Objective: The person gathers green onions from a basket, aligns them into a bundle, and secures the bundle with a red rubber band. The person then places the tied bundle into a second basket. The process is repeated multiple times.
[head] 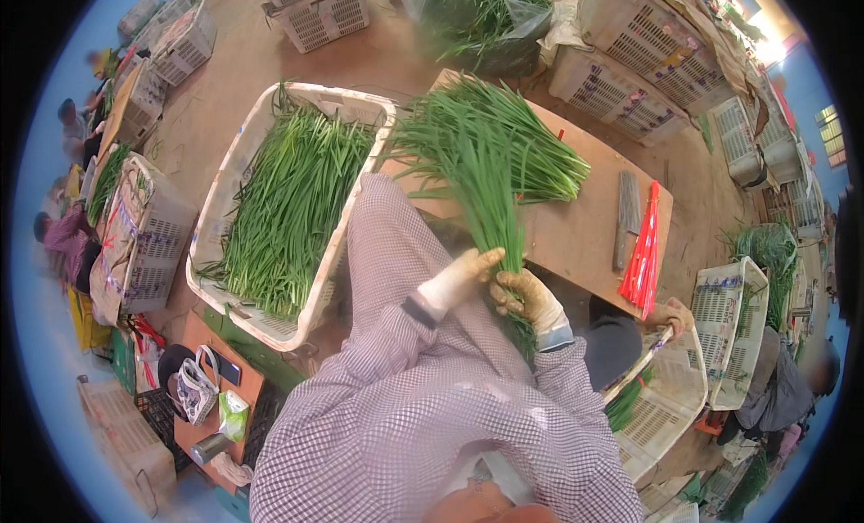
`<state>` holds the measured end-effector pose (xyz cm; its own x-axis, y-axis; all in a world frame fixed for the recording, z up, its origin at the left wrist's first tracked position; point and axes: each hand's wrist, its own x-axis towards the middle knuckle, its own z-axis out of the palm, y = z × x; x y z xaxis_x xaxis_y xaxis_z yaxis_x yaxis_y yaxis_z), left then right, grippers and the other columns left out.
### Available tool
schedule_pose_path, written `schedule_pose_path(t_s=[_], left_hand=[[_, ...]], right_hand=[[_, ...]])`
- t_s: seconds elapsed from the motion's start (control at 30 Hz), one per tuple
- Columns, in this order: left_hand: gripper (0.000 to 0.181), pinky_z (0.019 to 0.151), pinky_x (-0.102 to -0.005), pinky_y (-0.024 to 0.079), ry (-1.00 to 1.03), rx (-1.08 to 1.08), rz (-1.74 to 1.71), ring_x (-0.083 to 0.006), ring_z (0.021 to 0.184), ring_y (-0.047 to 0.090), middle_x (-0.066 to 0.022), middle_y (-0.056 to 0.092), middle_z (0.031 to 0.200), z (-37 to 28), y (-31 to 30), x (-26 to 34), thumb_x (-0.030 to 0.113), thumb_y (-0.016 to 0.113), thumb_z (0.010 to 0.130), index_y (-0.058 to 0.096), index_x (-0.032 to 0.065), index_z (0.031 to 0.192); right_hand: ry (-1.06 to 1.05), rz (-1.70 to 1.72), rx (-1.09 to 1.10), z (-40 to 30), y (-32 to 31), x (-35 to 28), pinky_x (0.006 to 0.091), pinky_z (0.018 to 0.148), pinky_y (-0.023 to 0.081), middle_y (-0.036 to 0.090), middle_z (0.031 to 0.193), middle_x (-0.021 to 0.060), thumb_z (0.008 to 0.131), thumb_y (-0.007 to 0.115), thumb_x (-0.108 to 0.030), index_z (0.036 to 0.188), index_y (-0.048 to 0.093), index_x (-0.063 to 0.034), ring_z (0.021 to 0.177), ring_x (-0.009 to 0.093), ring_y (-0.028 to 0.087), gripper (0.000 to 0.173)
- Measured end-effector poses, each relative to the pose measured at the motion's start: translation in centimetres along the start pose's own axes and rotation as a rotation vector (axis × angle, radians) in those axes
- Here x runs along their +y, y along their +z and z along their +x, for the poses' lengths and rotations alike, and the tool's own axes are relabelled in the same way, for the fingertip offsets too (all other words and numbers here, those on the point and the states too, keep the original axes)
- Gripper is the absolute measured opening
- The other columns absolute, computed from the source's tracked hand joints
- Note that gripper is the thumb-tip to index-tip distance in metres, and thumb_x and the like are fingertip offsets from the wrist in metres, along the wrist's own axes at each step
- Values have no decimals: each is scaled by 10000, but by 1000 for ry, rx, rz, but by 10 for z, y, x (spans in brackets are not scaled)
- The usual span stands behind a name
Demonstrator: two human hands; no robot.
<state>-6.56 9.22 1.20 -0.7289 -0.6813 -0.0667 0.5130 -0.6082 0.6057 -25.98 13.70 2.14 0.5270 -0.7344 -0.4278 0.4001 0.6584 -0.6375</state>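
Note:
Both hands wear soiled white gloves. My right hand (528, 299) is closed around the lower part of a bundle of long green leafy stalks (487, 199), whose leaves fan out towards the board. Against the bundle's near side rests my left hand (466, 280), its fingers touching the stalks; how firmly is not clear. More stalks lie in a pile (540, 145) on the wooden board (567, 233). A cleaver (628, 216) and a bunch of red ties (644, 253) lie at the board's right end.
A white plastic crate (310, 327) full of green stalks stands left of my legs. Another crate (665, 415), holding a green bundle, is at lower right, with a person's hand (671, 317) near its rim. A small table (250, 395) holds a phone and bag. People work at both sides.

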Motion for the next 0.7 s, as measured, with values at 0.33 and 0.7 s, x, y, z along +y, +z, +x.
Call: schedule_pose_path(t_s=[0.33, 0.7], left_hand=[[653, 956, -346, 481, 352, 112, -182, -87, 716, 516, 54, 463, 774, 29, -14, 44, 232, 725, 1003, 408, -46, 1502], [506, 1022, -382, 479, 467, 328, -277, -117, 740, 506, 31, 466, 798, 53, -22, 32, 187, 681, 1033, 472, -19, 1445]], right_hand=[[274, -642, 178, -38, -8, 1, 268, 603, 508, 696, 820, 38, 1000, 689, -228, 1120, 749, -41, 653, 142, 649, 230], [-1087, -1565, 871, -3, 56, -19, 453, 803, 539, 690, 972, 107, 763, 820, -64, 1124, 710, -127, 852, 354, 660, 383]])
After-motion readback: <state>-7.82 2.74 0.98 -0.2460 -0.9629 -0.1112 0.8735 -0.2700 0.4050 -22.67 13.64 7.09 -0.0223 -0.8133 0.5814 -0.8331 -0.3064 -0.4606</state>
